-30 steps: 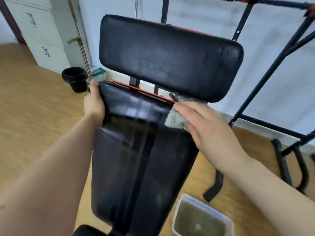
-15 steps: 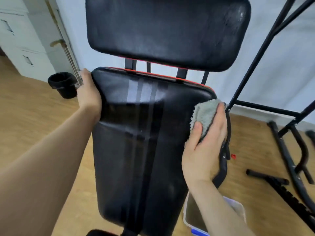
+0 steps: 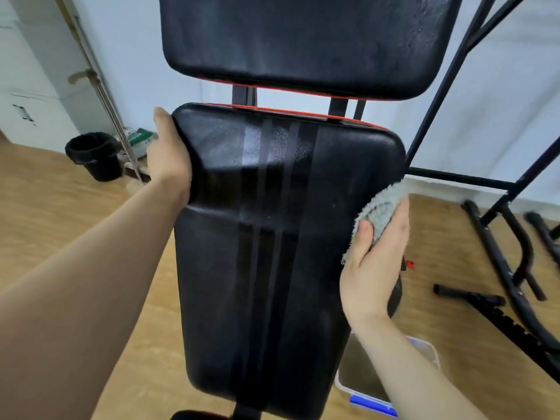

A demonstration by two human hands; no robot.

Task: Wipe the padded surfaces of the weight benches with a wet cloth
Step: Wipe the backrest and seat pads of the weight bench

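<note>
A black padded bench seat (image 3: pixel 272 253) with red piping fills the middle of the head view, and a second black pad (image 3: pixel 309 40) stands above it. My left hand (image 3: pixel 169 159) grips the seat's upper left edge. A grey wet cloth (image 3: pixel 380 212) is pressed against the seat's right side edge by my right hand (image 3: pixel 372 265), which is closed around it. The seat's top surface shines with wet streaks.
A clear plastic tub (image 3: pixel 424 356) of murky water with a blue clip sits on the wooden floor under my right forearm. Black metal frame bars (image 3: pixel 500 268) lie and stand at the right. A black bin (image 3: pixel 91 156) and a mop handle (image 3: pixel 103 86) are at the left.
My right hand moved the cloth from the seat's top right corner to its right side edge, then slid slightly down it. My left hand kept its grip on the left edge.
</note>
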